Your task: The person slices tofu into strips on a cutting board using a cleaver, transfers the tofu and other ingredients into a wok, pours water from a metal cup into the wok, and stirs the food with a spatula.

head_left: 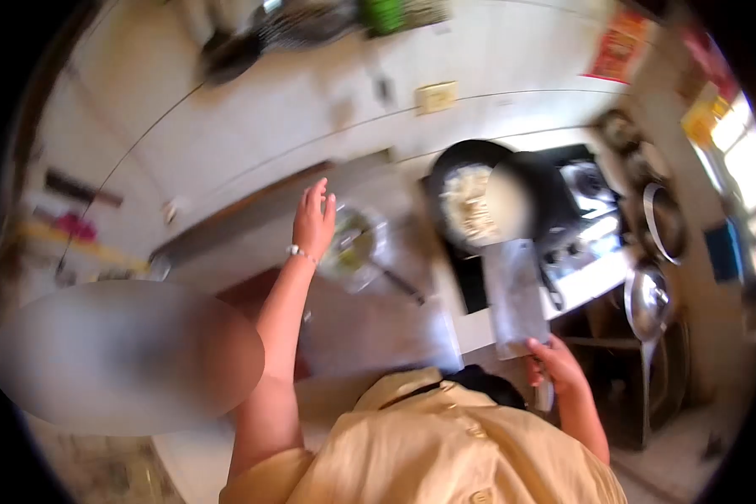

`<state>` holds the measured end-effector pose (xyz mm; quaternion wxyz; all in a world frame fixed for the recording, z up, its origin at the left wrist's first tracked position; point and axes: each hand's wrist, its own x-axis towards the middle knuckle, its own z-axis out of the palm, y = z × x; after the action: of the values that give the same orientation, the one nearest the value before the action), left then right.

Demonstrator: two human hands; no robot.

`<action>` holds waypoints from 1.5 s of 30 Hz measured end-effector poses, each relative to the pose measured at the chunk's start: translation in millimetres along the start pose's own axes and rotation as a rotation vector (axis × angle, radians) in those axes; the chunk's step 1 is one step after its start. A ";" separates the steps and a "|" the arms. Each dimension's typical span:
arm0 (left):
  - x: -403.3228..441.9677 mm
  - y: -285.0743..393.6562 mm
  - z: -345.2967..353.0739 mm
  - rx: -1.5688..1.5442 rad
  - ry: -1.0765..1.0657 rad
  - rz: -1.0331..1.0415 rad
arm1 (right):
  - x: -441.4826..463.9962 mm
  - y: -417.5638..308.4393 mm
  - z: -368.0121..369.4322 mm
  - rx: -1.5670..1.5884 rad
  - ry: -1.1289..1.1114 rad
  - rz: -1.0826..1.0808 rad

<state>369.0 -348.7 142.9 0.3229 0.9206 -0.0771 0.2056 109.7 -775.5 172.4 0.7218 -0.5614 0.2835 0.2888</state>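
Note:
My left hand [315,220], with a bracelet at its wrist, reaches over the counter with fingers stretched out and nothing in them. Close beside it on the counter is a clear bowl or plate [370,256] with something greenish in it. A utensil with a dark handle [405,286] lies across that dish. My right hand [556,366] is wrapped round the handle of a cleaver [517,298], in front of the stove. The broad blade points away from me, its far end near a black wok [454,155]. Pale strips of food [472,206] lie in the wok; a blurred patch hides part of it.
The wok sits on a gas stove [592,189]. Pans and lids [664,223] hang on the right wall, with a long-handled metal ladle or strainer [647,307] below. Utensils [302,29] hang on the back wall. A blurred oval covers the lower left.

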 end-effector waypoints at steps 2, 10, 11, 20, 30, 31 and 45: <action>-50.4 -63.8 -51.0 0.161 0.089 -0.121 | 8.2 0.0 6.3 -0.067 -0.047 -0.005; -257.1 -155.2 -74.5 0.308 -0.392 -0.554 | 55.5 -34.2 146.2 -0.472 -0.408 0.007; -259.3 -136.5 -71.9 0.302 -0.343 -0.571 | 65.9 -30.7 164.3 -0.499 -0.456 -0.024; -365.9 -103.1 -89.7 0.163 -0.125 -0.350 | 132.1 49.5 342.8 -1.082 -0.582 -0.961; -427.0 -92.7 -164.4 0.021 -0.232 -0.480 | 206.5 142.8 442.0 -1.595 -0.456 -0.975; -430.5 -90.4 -169.3 0.040 -0.209 -0.480 | 204.1 137.0 439.8 -1.496 -0.442 -1.053; -388.2 -214.8 -185.4 0.491 -0.192 -0.565 | 225.1 32.5 254.3 -1.648 0.392 -0.796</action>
<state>16.3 -61.5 -13.1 0.1283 0.9705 0.2014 0.0338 258.8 -499.0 39.4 0.0814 -0.9904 -0.1070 0.0307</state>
